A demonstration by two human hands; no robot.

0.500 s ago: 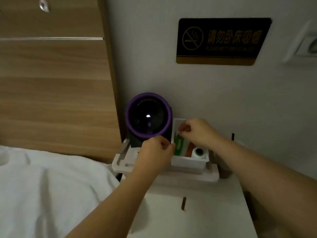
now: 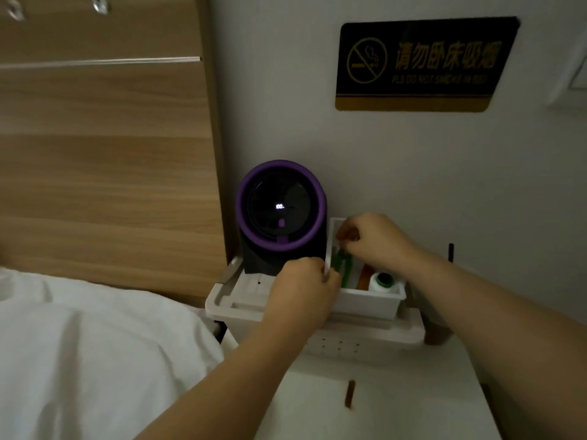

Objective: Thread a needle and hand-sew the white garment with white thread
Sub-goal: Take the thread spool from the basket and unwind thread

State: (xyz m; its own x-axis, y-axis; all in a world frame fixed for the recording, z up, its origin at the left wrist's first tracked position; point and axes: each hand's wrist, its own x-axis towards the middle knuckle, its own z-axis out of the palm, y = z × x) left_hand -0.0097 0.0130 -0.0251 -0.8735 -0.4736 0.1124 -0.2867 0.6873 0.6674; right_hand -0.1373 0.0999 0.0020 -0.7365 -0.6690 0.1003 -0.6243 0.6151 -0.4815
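A small white box [image 2: 368, 300] stands on a white tray [image 2: 365, 333] beside the bed. In it lie a white thread spool [image 2: 382, 282], a green item [image 2: 347, 269] and an orange item [image 2: 363, 276]. My left hand [image 2: 303, 289] grips the box's left wall. My right hand [image 2: 373, 241] reaches into the box from above, with curled fingertips pinching the top of the green item. No needle shows. White fabric [image 2: 95, 350] lies on the bed at the lower left.
A purple-ringed black device [image 2: 281, 214] stands on the tray just left of the box, against the wall. A wooden headboard [image 2: 104, 169] rises on the left. A white nightstand top [image 2: 397, 408] lies below the tray. A no-smoking sign [image 2: 425, 63] hangs on the wall.
My left hand has edged slightly right onto the box's wall. My right hand stays in the box over the green item.
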